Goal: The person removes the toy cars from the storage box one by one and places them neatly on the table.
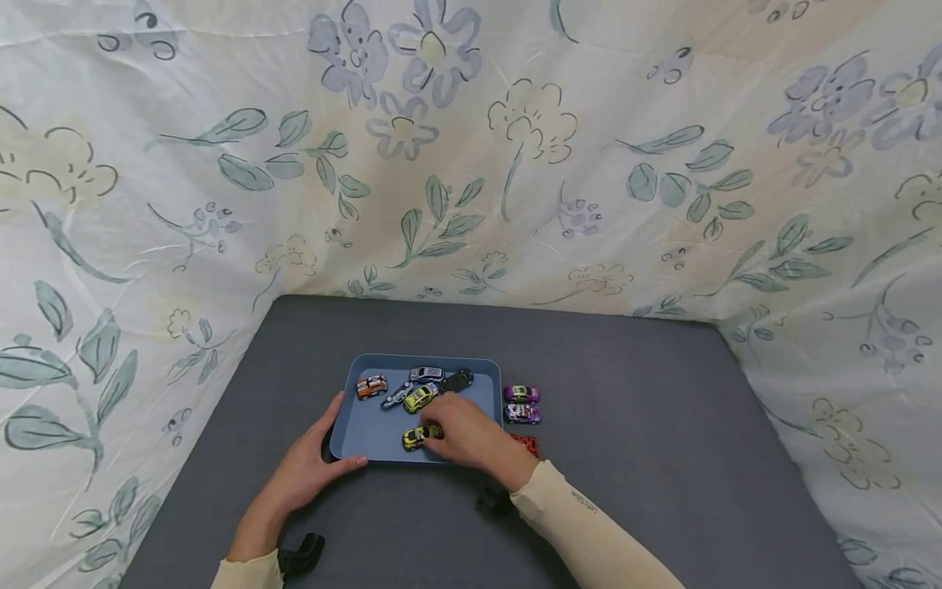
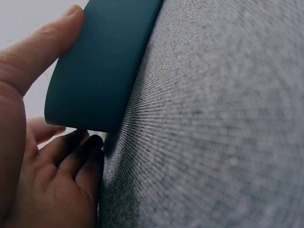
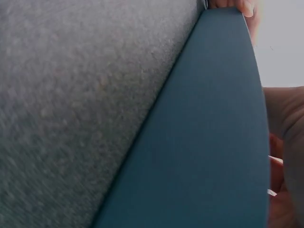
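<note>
A yellow-and-black toy car (image 1: 412, 438) sits low inside the blue tray (image 1: 375, 421), its right end pinched in the fingers of the right hand (image 1: 465, 432). The left hand (image 1: 307, 466) holds the tray's near-left corner, thumb along the near side, apparently to keep it from sliding. Just beyond the right hand, a yellow car (image 1: 420, 398) and a black car (image 1: 458, 380) cluster with others; to its right, outside the tray, a red car (image 1: 527, 443), partly hidden by the wrist, rests on the worktop (image 1: 633, 450).
</note>
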`<state>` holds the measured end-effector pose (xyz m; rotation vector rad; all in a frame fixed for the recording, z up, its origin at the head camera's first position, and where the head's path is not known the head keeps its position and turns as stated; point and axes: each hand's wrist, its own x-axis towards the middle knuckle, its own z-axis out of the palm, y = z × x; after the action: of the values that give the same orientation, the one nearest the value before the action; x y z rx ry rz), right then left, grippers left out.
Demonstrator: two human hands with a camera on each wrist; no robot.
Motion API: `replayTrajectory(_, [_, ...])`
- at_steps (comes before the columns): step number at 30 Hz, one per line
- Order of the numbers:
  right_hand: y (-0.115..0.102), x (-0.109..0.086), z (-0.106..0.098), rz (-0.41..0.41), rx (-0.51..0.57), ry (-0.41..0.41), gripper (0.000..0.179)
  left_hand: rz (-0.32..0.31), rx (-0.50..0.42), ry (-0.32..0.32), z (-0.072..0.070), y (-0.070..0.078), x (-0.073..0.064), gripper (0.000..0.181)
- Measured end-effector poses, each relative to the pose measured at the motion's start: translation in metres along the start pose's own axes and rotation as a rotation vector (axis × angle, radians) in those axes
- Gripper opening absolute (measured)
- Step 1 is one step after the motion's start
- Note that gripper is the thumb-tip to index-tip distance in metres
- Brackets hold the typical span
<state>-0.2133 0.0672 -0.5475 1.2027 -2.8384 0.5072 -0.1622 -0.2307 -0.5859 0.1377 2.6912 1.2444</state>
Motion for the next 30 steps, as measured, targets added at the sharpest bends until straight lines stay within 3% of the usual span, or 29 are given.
replayTrajectory(5, [0.003, -0.005, -0.006, 0.01, 0.004, 0.037, 0.015, 0.004, -0.01, 0.0, 0.0, 0.001, 0.001, 0.122])
replayTrajectory(18, [0.016, -0.029, -0.03, 0.133, 0.038, 0.1, 0.016, 0.017, -0.028, -0.01, -0.001, 0.004, 0.0, 0.121])
replayTrajectory(24, [0.024, -0.038, -0.036, 0.145, 0.059, 0.133, 0.015, 0.023, -0.021, 0.012, 0.001, 0.003, -0.002, 0.12])
replayTrajectory(30, [0.033, -0.05, -0.042, 0.134, 0.096, 0.16, 0.014, -0.024, -0.012, -0.011, 0.004, 0.005, -0.001, 0.122])
